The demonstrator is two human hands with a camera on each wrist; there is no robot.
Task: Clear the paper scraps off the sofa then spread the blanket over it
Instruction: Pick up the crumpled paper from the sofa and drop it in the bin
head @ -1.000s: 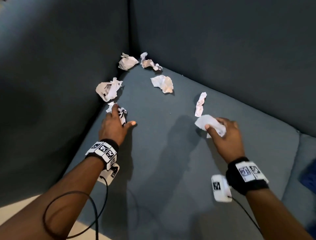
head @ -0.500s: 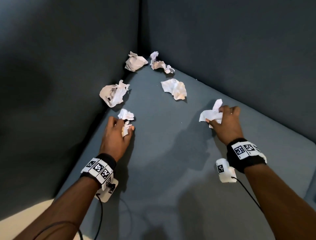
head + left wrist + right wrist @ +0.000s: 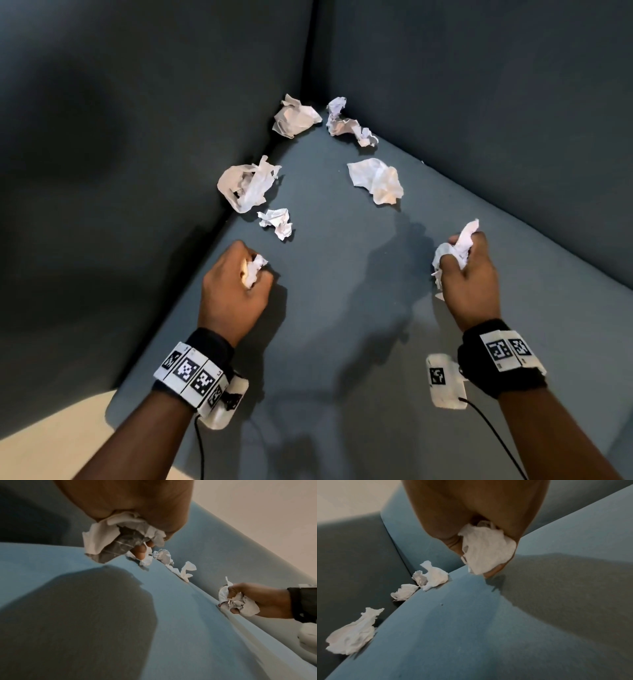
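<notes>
Both arms reach in over the sofa seat (image 3: 342, 342), wrists low, knuckles up. The left hand (image 3: 233, 291) sits near the seat's left edge, fingers (image 3: 140, 550) curled tight into a fist round a crumpled paper scrap (image 3: 254, 269) — white paper bulges out between thumb and forefinger, and the wrist view shows a grey printed corner hanging below the palm. The right hand (image 3: 469, 277) hovers over the right side of the cushion, fingers wrapped round a wad of scraps (image 3: 455, 250), one strip poking up past the knuckles, more spilling out underneath.

Five loose scraps lie on the seat ahead — a small one (image 3: 277, 222) just beyond the left hand, a larger one (image 3: 246, 183) against the armrest, two in the far corner (image 3: 294, 116) (image 3: 346, 123), and one (image 3: 376, 180) out in the middle.
</notes>
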